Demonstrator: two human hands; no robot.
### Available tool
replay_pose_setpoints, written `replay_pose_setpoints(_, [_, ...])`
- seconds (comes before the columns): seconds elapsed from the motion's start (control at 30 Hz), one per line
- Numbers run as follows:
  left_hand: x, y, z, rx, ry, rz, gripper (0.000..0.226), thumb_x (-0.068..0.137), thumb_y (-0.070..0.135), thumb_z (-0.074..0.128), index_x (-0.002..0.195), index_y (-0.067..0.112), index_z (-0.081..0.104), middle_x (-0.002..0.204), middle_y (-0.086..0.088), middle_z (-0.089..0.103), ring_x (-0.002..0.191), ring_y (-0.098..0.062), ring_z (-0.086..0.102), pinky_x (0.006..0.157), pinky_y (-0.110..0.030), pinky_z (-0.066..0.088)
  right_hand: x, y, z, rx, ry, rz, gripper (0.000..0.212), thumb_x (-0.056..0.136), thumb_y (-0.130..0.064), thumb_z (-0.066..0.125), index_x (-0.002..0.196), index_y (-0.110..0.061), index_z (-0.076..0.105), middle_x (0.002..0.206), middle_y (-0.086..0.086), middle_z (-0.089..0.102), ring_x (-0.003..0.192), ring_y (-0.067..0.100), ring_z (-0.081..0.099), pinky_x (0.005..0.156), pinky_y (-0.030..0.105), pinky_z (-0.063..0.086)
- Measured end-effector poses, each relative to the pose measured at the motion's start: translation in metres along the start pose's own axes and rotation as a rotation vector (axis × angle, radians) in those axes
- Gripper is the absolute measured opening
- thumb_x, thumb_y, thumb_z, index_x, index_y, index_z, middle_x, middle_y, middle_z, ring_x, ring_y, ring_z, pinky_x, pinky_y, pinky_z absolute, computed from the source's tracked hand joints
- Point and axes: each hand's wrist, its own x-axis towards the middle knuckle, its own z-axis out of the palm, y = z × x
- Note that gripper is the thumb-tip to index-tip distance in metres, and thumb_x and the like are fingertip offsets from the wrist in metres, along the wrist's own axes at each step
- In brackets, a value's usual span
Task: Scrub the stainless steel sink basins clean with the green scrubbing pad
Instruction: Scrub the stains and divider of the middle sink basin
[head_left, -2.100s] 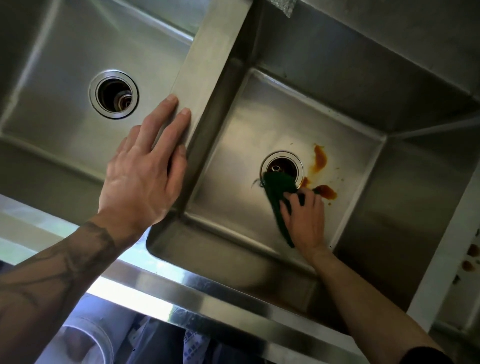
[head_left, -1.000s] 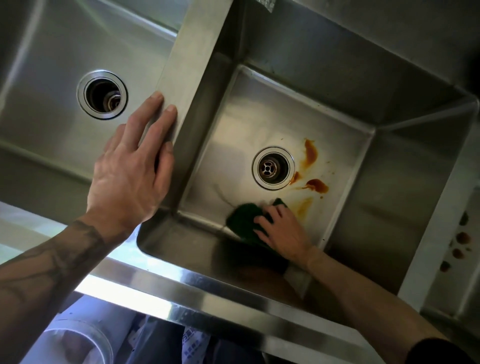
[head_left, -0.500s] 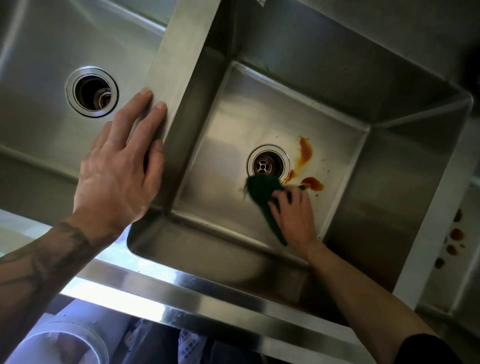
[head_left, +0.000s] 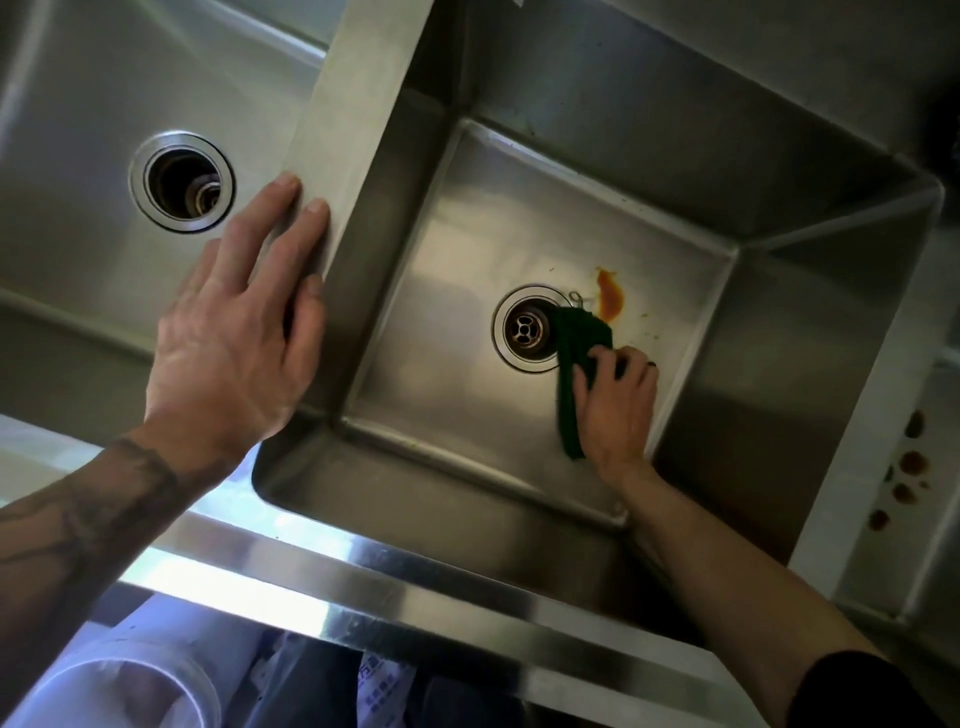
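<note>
My right hand (head_left: 615, 402) grips the green scrubbing pad (head_left: 574, 358) on the floor of the right basin (head_left: 447, 322), just right of the drain (head_left: 525, 328). The pad's far end touches the drain's rim. An orange-brown stain (head_left: 609, 295) lies on the floor just beyond the pad. My left hand (head_left: 234, 343) rests flat, fingers straight, on the steel divider (head_left: 358, 104) between the basins. The left basin (head_left: 67, 156) has an open drain hole (head_left: 182, 181).
The sink's front rim (head_left: 363, 577) runs along the bottom. On the ledge at the right are several brown spots (head_left: 909, 467). A white bucket-like container (head_left: 130, 691) stands below the sink front.
My right hand swept the pad toward the near edge, then back up past the drain to its right side. The lower stain patches are gone or covered. My left hand stayed on the divider.
</note>
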Motion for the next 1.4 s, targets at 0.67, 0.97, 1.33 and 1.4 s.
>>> replay_pose_setpoints(0.67, [0.000, 0.002, -0.003, 0.004, -0.021, -0.009, 0.050, 0.113, 0.026, 0.040, 0.161, 0.015, 0.042, 0.171, -0.007, 0.034, 0.130, -0.045, 0.056, 0.096, -0.058, 0.054, -0.075, 0.021, -0.028, -0.154, -0.416, -0.036, 0.040, 0.107, -0.041, 0.050, 0.132, -0.011, 0.055, 0.130, 0.020, 0.052, 0.106, 0.035, 0.053, 0.081, 0.042, 0.053])
replay_pose_setpoints(0.97, [0.000, -0.001, 0.000, 0.017, -0.015, -0.002, 0.051, 0.112, 0.028, 0.039, 0.163, 0.019, 0.039, 0.171, -0.004, 0.032, 0.127, -0.044, 0.057, 0.092, -0.057, 0.054, -0.067, 0.007, -0.029, -0.260, -0.449, 0.064, 0.044, 0.111, -0.043, 0.029, 0.139, -0.012, 0.043, 0.134, 0.018, 0.048, 0.110, 0.032, 0.049, 0.087, 0.038, 0.039])
replay_pose_setpoints(1.33, [-0.001, 0.001, 0.000, 0.007, -0.011, -0.004, 0.050, 0.113, 0.027, 0.040, 0.162, 0.018, 0.040, 0.172, -0.006, 0.032, 0.132, -0.044, 0.055, 0.098, -0.057, 0.052, -0.005, 0.009, -0.022, -0.196, -0.238, 0.289, 0.035, 0.111, -0.035, 0.040, 0.131, -0.007, 0.049, 0.128, 0.026, 0.050, 0.101, 0.038, 0.052, 0.086, 0.046, 0.041])
replay_pose_setpoints(1.4, [-0.001, 0.001, 0.000, 0.006, -0.008, -0.001, 0.050, 0.113, 0.027, 0.040, 0.162, 0.018, 0.040, 0.171, -0.005, 0.033, 0.131, -0.043, 0.055, 0.098, -0.057, 0.052, -0.042, 0.011, -0.023, -0.262, -0.306, 0.157, 0.037, 0.111, -0.036, 0.037, 0.131, -0.008, 0.050, 0.122, 0.023, 0.053, 0.098, 0.035, 0.052, 0.081, 0.043, 0.038])
